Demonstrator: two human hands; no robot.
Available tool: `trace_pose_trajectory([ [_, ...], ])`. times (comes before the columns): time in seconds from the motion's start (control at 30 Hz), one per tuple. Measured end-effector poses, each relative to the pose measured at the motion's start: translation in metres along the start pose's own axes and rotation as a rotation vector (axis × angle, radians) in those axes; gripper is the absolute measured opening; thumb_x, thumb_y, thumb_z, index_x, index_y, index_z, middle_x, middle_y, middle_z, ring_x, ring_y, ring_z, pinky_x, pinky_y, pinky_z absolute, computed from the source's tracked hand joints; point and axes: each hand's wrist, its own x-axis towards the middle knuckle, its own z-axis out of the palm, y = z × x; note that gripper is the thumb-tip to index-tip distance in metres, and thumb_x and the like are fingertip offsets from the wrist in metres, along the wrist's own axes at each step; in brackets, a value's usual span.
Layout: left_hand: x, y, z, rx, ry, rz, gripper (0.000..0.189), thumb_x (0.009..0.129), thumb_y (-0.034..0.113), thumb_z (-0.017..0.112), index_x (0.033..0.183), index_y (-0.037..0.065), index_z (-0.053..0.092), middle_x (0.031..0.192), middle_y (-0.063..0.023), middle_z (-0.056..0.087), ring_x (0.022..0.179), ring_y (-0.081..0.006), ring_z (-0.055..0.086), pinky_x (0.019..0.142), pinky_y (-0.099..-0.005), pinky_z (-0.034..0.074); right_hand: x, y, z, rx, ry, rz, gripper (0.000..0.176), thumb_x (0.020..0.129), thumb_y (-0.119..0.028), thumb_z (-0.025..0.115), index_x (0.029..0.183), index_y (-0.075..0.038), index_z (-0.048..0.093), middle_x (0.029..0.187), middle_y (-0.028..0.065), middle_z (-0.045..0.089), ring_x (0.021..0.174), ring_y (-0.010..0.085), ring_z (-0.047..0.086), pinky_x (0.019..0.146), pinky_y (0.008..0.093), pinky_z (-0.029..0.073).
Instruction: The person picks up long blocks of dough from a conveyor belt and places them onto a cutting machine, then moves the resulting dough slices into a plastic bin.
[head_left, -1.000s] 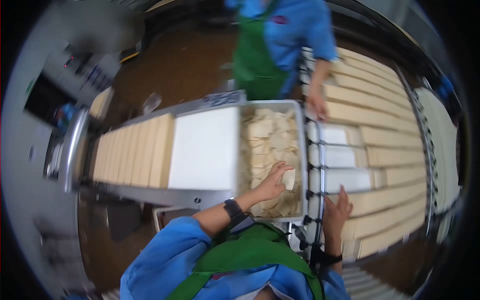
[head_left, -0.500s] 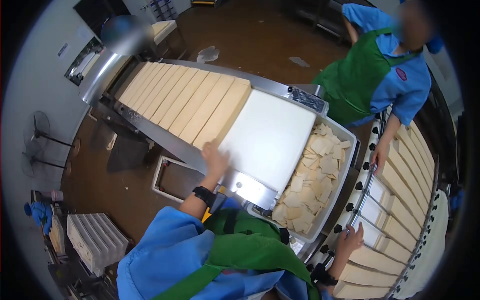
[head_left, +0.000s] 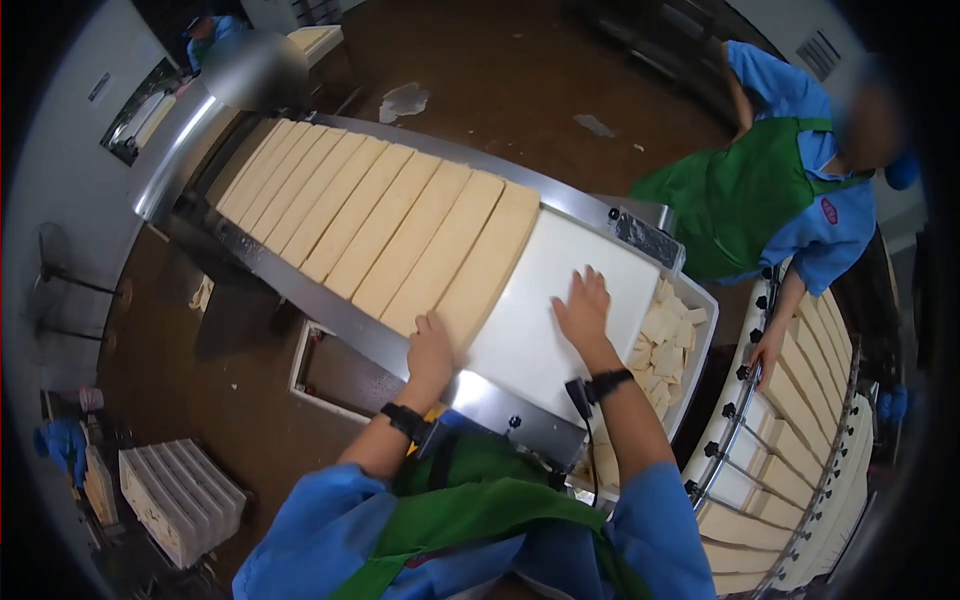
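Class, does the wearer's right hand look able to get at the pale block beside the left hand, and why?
Probably yes: only bare white surface appears to separate the right hand from the pale block. The left hand is only at its near end.

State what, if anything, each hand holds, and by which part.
The left hand touches the near end of the nearest dough strip; gripping cannot be told. The right hand holds nothing.
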Motion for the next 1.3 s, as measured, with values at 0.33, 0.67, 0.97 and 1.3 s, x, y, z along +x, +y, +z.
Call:
trace_pose_trajectory([
  [0.33, 0.005, 0.004, -0.008, 0.146, -0.162, 0.028, 0.085, 0.057, 0.040, 0.083, 0.111, -0.006, 0.037, 0.101, -0.0177, 0.045, 0.078, -0.0299, 0.060, 0.058, -0.0335, 0.055, 0.149, -0.108, -0.002, 0.068, -0.216, 0.137, 0.067, 0.087, -0.055, 0.046, 0.142, -0.020, 0.031, 0.150, 0.0192, 0.014, 0.130, 0.0382, 0.031, 0.100, 0.0485, 0.035],
  [0.67, 0.014, 0.019, -0.015, -0.218, -0.211, 0.306, 0.073, 0.065, 0.023, 0.079, 0.116, -0.006, 0.036, 0.105, -0.0257, 0.042, 0.099, -0.0435, 0.046, 0.088, -0.0461, 0.042, 0.084, -0.023, -0.043, 0.175, -0.027, 0.664, 0.072, 0.074, -0.040, 0.062, 0.132, -0.005, 0.038, 0.128, 0.0228, 0.034, 0.112, 0.0444, 0.043, 0.091, 0.0486, 0.043],
  [0.97, -0.003, 0.111, 0.008, -0.116, -0.351, 0.476, 0.074, 0.065, 0.018, 0.078, 0.119, -0.006, 0.033, 0.109, -0.0270, 0.039, 0.092, -0.0448, 0.053, 0.081, -0.0462, 0.049, -0.060, 0.085, -0.084, 0.584, 0.330, 1.033, 0.086, 0.072, -0.036, 0.068, 0.136, 0.000, 0.024, 0.139, 0.0300, 0.020, 0.118, 0.0459, 0.043, 0.095, 0.0484, 0.041],
  [1.3, -0.116, 0.275, 0.017, -0.496, -0.350, 1.114, 0.079, 0.063, 0.010, 0.077, 0.132, 0.003, 0.038, 0.126, -0.0236, 0.037, 0.115, -0.0408, 0.040, 0.099, -0.0415, 0.036, -0.296, 0.227, -0.184, 0.391, 0.793, 1.453, 0.076, 0.078, -0.047, 0.061, 0.129, 0.000, 0.030, 0.125, 0.0283, 0.039, 0.105, 0.0482, 0.051, 0.090, 0.0492, 0.044],
])
